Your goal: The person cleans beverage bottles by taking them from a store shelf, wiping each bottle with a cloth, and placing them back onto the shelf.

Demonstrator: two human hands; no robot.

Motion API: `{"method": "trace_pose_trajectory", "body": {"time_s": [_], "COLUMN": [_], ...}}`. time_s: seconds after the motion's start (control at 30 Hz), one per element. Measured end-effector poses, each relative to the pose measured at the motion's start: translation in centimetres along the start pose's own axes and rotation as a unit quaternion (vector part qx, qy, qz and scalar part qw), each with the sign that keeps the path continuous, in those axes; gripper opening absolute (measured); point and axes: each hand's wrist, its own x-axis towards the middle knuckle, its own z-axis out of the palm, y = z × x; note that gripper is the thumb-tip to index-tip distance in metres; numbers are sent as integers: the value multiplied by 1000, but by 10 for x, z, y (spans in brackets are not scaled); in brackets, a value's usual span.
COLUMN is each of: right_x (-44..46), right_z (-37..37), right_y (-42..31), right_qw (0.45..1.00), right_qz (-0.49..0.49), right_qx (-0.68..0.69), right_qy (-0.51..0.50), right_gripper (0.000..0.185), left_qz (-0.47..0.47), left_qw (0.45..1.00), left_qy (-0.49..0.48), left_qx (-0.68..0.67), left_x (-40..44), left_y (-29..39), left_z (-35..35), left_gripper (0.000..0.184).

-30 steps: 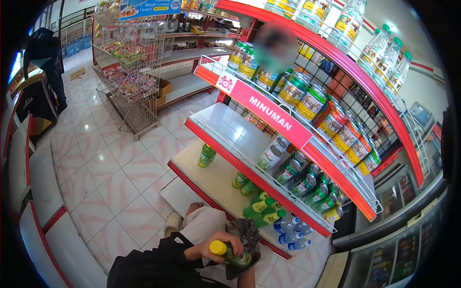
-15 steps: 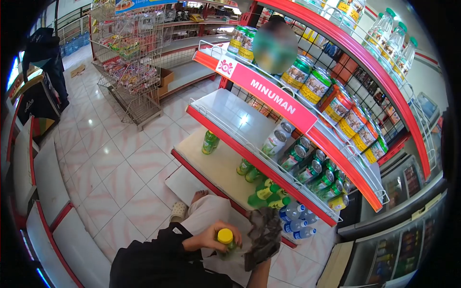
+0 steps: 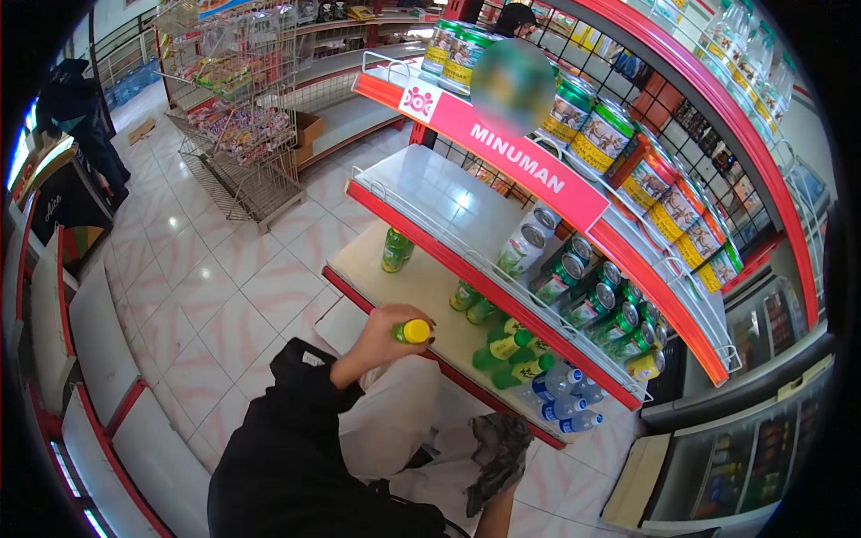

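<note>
My left hand [image 3: 380, 335] is wrapped round a small bottle with a yellow cap [image 3: 415, 331]. The bottle is upright at the front edge of the bottom shelf [image 3: 363, 262], its body mostly covered by my fingers. Low on the right, my right hand [image 3: 505, 493] grips a crumpled dark cloth [image 3: 498, 453], which hides most of the fingers. Green bottles [image 3: 395, 251] stand toward the left of that shelf. Further right are more green bottles [image 3: 523, 368], leaning or lying, beside water bottles with blue caps [image 3: 567, 408].
Above are a shelf with drink cans [image 3: 569, 266] and a higher one with tins [image 3: 603, 139], fronted by a red MINUMAN sign [image 3: 516, 157]. Their edges overhang the bottom shelf. Low white shelves [image 3: 103, 309] line the left; a wire rack [image 3: 238, 134] stands behind. Glass-door fridges [image 3: 744, 457] are at right.
My left hand has carried the yellow-capped bottle up and forward from my lap to the bottom shelf's edge. My right hand keeps the cloth low, with little movement.
</note>
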Motion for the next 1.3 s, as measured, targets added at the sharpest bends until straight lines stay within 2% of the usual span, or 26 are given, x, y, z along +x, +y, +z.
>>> {"method": "trace_pose_trajectory", "body": {"time_s": [0.07,0.1,0.13,0.17,0.2,0.3,0.43,0.67,0.8,0.9,1.07,1.17,1.3], "right_x": [-12,-18,-22,-24,-21,-14,-12,9,23,36,41,42,41], "right_z": [0,2,4,5,7,14,15,26,37,45,53,52,48], "right_y": [16,22,29,36,32,21,43,70,69,60,57,60,65], "right_qw": [986,947,883,796,797,748,775,769,765,765,764,764,767], "right_qz": [96,162,222,275,278,342,354,390,401,410,427,433,442], "right_qx": [137,268,392,505,502,497,464,445,450,443,425,416,399], "right_qy": [0,64,128,188,190,277,242,241,229,225,231,237,240], "right_gripper": [36,37,38,40,40,46,41,41,41,41,40,39,38], "left_qz": [24,36,34,25,16,-15,-57,-126,-129,-42,-65,-168,-165], "left_qw": [998,996,996,997,998,999,998,990,991,998,988,972,980], "left_qy": [-44,-65,-66,-59,-52,-39,-9,47,23,22,87,54,80], "left_qx": [36,53,50,40,30,18,18,-53,-16,34,110,152,72], "left_x": [13,18,23,27,31,44,60,68,71,62,46,35,41], "left_y": [-14,-22,-32,-43,-54,-85,-127,-188,-190,-200,-217,-237,-255], "left_z": [-1,-1,2,5,8,19,29,34,29,33,41,45,49], "left_gripper": [21,22,22,23,24,25,28,30,43,59,67,69,70]}}
